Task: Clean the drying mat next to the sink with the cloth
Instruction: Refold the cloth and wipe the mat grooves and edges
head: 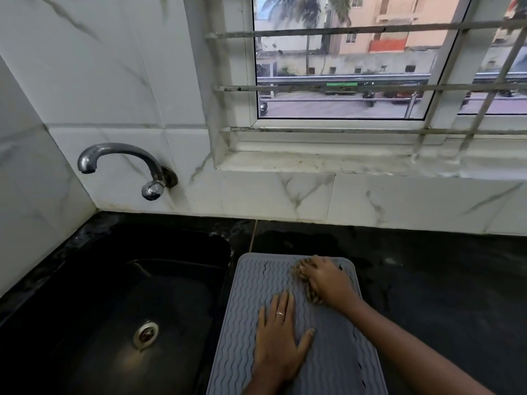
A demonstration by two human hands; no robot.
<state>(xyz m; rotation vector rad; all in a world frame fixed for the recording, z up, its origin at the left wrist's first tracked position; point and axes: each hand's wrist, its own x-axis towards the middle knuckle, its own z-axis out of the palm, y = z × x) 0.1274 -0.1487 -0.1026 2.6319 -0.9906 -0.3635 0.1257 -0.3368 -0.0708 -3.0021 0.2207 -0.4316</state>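
A grey drying mat (251, 286) with wavy ridges lies on the black counter just right of the sink. My right hand (328, 277) presses a striped brown cloth (312, 296) onto the mat's far right part; most of the cloth is hidden under the hand. My left hand (281, 337) lies flat on the middle of the mat, fingers spread, a ring on one finger, holding nothing.
A black sink (114, 295) with a metal drain (146, 333) lies to the left. A curved metal tap (119, 158) sticks out of the marble-tiled wall above it. A barred window (356, 67) is behind. Black counter (442, 280) stretches to the right.
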